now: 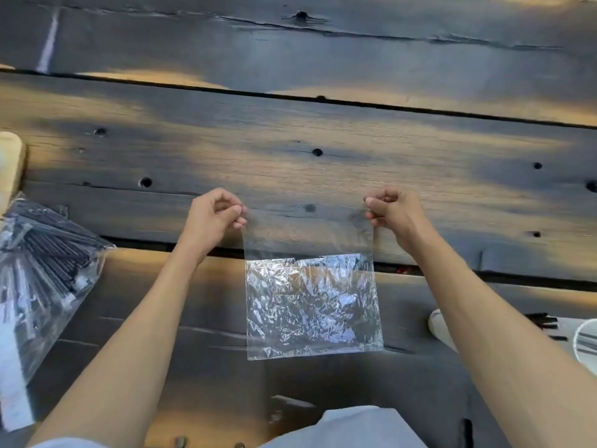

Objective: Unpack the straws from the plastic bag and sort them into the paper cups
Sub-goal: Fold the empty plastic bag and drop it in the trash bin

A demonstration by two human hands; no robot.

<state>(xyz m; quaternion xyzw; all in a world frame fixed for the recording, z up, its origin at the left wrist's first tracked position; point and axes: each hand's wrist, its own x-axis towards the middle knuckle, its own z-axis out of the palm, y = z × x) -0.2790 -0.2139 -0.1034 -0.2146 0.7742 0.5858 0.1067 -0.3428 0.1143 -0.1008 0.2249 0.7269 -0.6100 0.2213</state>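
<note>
Two hands, left hand [215, 211] and right hand [394, 211], pinch the top corners of an empty, crinkled clear plastic bag [311, 305] above the dark wooden planks [290, 150]; lay it aside flat, clear of the bagged black straws [45, 253].

No readable text, labels, brands or numbers anywhere in view, none on any visible surface.

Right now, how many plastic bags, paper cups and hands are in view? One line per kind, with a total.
Plastic bags: 2, an empty clear bag pinched by both hands, and a bag of black straws at far left.
Paper cups: 2, cup and cup, both partly hidden.
Hands: 2, left hand, right hand.
Total: 6
</note>
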